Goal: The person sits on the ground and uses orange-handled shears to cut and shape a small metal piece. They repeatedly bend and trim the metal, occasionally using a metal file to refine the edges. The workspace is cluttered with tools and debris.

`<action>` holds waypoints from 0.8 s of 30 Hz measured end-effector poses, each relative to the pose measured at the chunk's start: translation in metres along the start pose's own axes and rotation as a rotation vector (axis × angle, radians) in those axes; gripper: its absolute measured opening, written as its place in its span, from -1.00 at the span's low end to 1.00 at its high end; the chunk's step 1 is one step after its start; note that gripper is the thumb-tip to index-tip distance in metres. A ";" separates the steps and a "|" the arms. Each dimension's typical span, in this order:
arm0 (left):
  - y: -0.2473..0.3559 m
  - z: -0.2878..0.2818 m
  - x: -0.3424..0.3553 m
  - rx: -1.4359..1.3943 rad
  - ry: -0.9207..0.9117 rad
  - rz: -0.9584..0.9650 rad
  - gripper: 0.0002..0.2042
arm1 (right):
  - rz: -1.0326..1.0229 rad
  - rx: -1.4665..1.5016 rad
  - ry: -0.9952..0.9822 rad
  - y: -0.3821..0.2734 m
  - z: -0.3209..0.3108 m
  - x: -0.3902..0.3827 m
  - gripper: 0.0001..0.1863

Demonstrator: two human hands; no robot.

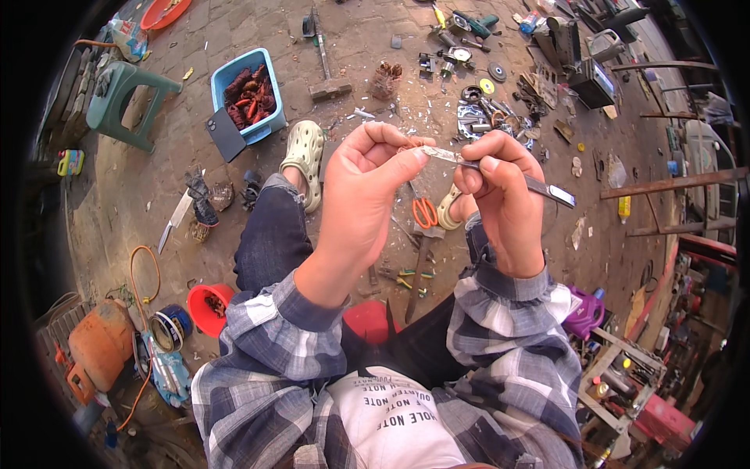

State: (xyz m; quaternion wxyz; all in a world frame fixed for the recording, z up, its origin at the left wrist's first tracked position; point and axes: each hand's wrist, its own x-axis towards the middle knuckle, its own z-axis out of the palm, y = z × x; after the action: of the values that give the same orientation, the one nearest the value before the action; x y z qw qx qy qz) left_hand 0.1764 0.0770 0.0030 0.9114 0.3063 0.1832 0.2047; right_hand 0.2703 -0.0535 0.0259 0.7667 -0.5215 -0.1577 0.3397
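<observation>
Both my hands are raised close together in front of me. My right hand (506, 187) grips a slim utility knife (553, 191) with a dark handle and a silvery end; its light blade points left. My left hand (355, 176) pinches a small piece of reddish-brown, copper-coloured wire (412, 145) between thumb and fingers. The blade reaches this thumb and the wire, though the exact contact is hard to make out. Below the hands, orange-handled scissors (425, 213) and a hammer (420, 262) lie on the ground between my feet.
A blue bin (279, 121) of reddish-brown pieces stands ahead to the left, near a green stool (117, 109). A large knife (175, 221) lies at left, above a red bucket (201, 316). Loose metal parts (473, 117) and a green power tool (480, 23) are scattered ahead right.
</observation>
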 end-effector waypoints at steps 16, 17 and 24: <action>-0.005 0.000 0.000 0.123 -0.047 0.112 -0.81 | -0.083 0.117 0.015 0.000 -0.005 0.002 -0.81; -0.004 0.001 0.001 0.130 -0.049 0.121 -0.81 | -0.073 0.128 -0.002 0.000 -0.005 0.002 -0.81; -0.002 0.002 0.000 0.150 -0.050 0.145 -0.82 | -0.115 0.069 0.063 -0.002 0.006 0.003 -0.82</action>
State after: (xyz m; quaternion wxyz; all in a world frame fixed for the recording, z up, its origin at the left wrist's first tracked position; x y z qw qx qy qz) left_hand 0.1781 0.0744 0.0029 0.8730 0.3911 0.1527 0.2483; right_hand 0.2692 -0.0475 0.0296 0.8070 -0.4954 -0.1513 0.2838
